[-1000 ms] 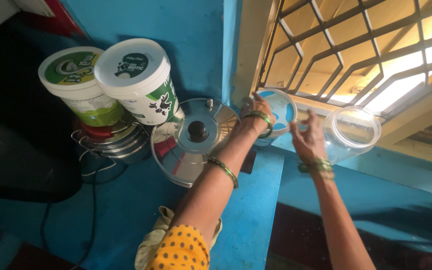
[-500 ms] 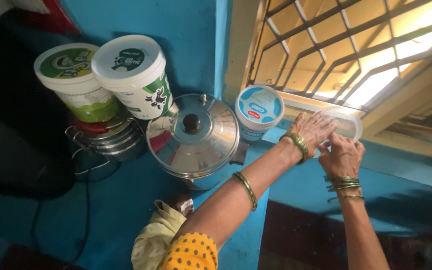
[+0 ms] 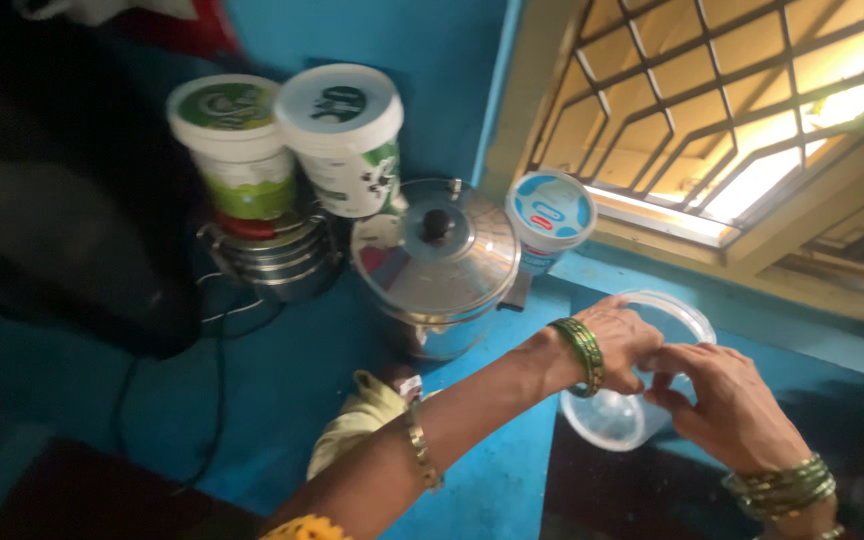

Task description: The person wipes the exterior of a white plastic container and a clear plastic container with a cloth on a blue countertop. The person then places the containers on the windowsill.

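A clear plastic tub (image 3: 607, 418) with a clear lid (image 3: 674, 312) is held tilted above the blue ledge (image 3: 497, 470), below the window. My left hand (image 3: 620, 342), green bangles on its wrist, grips the tub's top from the left. My right hand (image 3: 727, 408) holds its right side, fingers meeting the left hand over the lid. The tub looks empty.
A steel pot with a knobbed lid (image 3: 439, 260) stands left of my hands, a blue-lidded white tub (image 3: 550, 215) behind it. Two large white tubs (image 3: 287, 140) sit on stacked steel vessels (image 3: 272, 258). A barred window (image 3: 752, 110) fills the upper right; a yellow cloth (image 3: 357, 425) lies below the pot.
Both hands have taken the clear tub off the window sill and brought it down and nearer to me. The blue-lidded tub stays by the window.
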